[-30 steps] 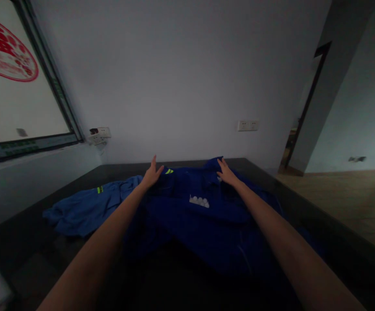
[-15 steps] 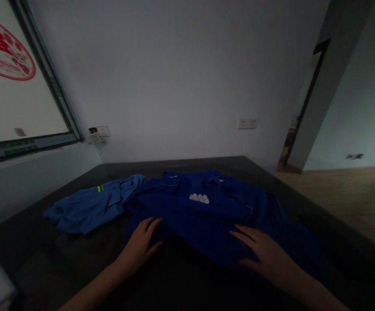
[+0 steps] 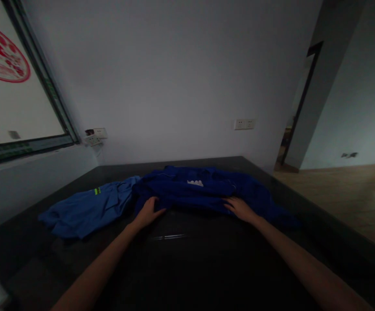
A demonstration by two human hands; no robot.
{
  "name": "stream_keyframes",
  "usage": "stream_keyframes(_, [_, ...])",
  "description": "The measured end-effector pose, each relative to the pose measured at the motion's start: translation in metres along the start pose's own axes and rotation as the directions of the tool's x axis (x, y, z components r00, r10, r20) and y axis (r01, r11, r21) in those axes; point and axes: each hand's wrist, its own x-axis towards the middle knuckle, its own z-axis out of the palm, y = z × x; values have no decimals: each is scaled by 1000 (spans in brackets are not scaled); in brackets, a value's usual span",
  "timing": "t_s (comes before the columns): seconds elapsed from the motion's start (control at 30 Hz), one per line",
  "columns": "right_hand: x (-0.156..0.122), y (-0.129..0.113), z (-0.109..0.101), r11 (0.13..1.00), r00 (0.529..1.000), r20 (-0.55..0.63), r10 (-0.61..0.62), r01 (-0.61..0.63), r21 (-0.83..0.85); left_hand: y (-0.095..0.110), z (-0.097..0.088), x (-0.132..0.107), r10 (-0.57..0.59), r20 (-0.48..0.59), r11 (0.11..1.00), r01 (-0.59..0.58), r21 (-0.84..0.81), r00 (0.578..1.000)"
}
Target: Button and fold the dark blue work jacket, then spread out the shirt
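On the dark blue garment (image 3: 181, 191), white print (image 3: 195, 183) sits unreadable.

Dim room; pale glare streak (image 3: 170, 236) on dark tabletop (image 3: 190, 268); wide-angle stretch toward edges.

Both hands lie at the near edge of a rumpled dark-blue jacket (image 3: 187, 190), left hand (image 3: 147, 213) and right hand (image 3: 240, 209) well apart; a lighter blue garment (image 3: 87, 212) lies beside it on the glossy black table (image 3: 190, 268); wall sockets (image 3: 244, 124) sit behind.
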Motion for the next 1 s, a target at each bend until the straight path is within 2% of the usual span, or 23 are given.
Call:
stream_keyframes(0.13, [13,7,3,999,997,-73,36,-38,-17,1,1,5,18,-87,995,-10,100,996])
stream_keyframes(0.23, [7,5,0,998,985,-159,60,-55,35,5,-3,-3,-13,-34,988,18,156,999])
stream_keyframes(0.33, [-5,-2,-15,989,961,-262,90,-55,141,4,-12,-9,-53,32,972,44,232,998])
stream_keyframes(0.43, [-21,-10,-43,968,930,-344,125,-38,248,-3,-28,-15,-73,13,969,68,238,997])
stream_keyframes(0.53, [-41,-14,-74,950,883,-427,196,-62,307,-12,-55,-25,-69,-115,985,86,150,991])
stream_keyframes(0.63, [-64,-15,-99,933,818,-502,280,-108,344,-13,-94,-40,-59,-301,998,68,17,952])
stream_keyframes(0.73, [-87,-18,-114,921,809,-500,309,-123,370,-4,-136,-62,-86,-410,995,60,-75,908])
stream_keyframes(0.87, [-111,-23,-121,916,805,-495,326,-139,377,14,-181,-93,-133,-370,986,85,-143,920])
stream_keyframes(1.0, [-127,-19,-121,917,809,-473,348,-189,352,19,-206,-124,-131,-164,984,108,-143,978])
